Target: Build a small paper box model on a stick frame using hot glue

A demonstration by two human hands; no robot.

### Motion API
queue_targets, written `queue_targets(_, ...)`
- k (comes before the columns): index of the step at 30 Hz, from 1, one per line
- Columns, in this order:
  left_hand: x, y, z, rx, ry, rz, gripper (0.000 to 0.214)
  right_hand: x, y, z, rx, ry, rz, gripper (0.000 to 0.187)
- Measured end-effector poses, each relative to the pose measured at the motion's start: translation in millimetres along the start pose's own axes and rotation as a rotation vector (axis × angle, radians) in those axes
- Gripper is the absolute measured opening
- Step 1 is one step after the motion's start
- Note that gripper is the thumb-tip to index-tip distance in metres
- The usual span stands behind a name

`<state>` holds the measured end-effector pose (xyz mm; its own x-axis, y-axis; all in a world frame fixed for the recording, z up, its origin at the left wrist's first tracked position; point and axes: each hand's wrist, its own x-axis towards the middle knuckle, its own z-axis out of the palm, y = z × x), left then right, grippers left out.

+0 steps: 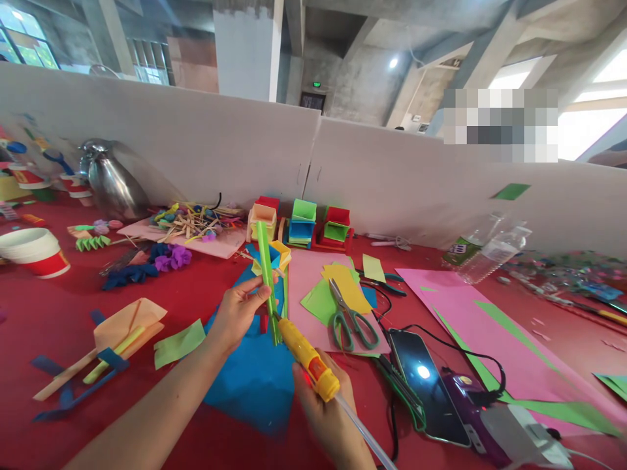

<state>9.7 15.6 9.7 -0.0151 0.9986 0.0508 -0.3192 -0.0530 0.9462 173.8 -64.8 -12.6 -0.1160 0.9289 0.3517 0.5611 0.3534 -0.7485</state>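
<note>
Green paper strip [266, 261], standing nearly upright above the blue sheet [255, 385]. Your left hand [238, 312] pinches it around mid-length, thumb closed against fingers, presumably to steady it while leaving the lower end accessible. Your right hand [326, 405] is curled around the yellow glue gun [304, 351], some fingers hidden beneath; the tip angles up toward the strip's lower part, though contact cannot be confirmed. A translucent glue stick [365, 431] projects from the gun's rear, likely as its feed. Scissors [345, 305] lie partly over the pink sheet [308, 264], apparently kept within your reach.
</note>
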Motion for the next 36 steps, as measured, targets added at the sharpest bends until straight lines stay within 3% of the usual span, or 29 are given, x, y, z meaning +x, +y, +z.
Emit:
queue_targets(5, 2, 3, -2.9, -0.051, 0.03, -0.001, 0.051, 0, 1, 0, -0.007, 0.003, -0.003, 0.023)
queue_targets(14, 6, 3, -9.8, -0.068, 0.154, 0.048, 0.049, 0, 2, -4, -0.059, -0.108, -0.014, 0.024)
queue_targets(17, 7, 6, -10.5, -0.109, 0.201, 0.083, 0.065, -2, 1, -6, -0.004, -0.124, 0.025, 0.025)
queue_targets(20, 8, 8, -11.5, -0.155, 0.218, 0.086, 0.082, -6, 5, -14, 0.054, -0.051, 0.06, 0.025)
queue_targets(23, 6, 10, -12.6, -0.21, 0.114, 0.029, 0.083, -7, 12, -31, -0.051, 0.091, 0.122, 0.026)
queue_targets(26, 1, 15, -12.9, -0.34, -0.104, -0.068, 0.079, -2, 21, -56, -0.413, 0.169, 0.186, 0.023)
queue_targets(31, -8, 19, -12.8, -0.494, -0.346, -0.15, 0.086, 16, 37, -82, -0.902, 0.058, 0.333, 0.023)
queue_targets(36, -6, 11, -15.0, -0.453, -0.39, -0.136, 0.088, 26, 55, -83, -0.924, -0.044, 0.373, 0.032)
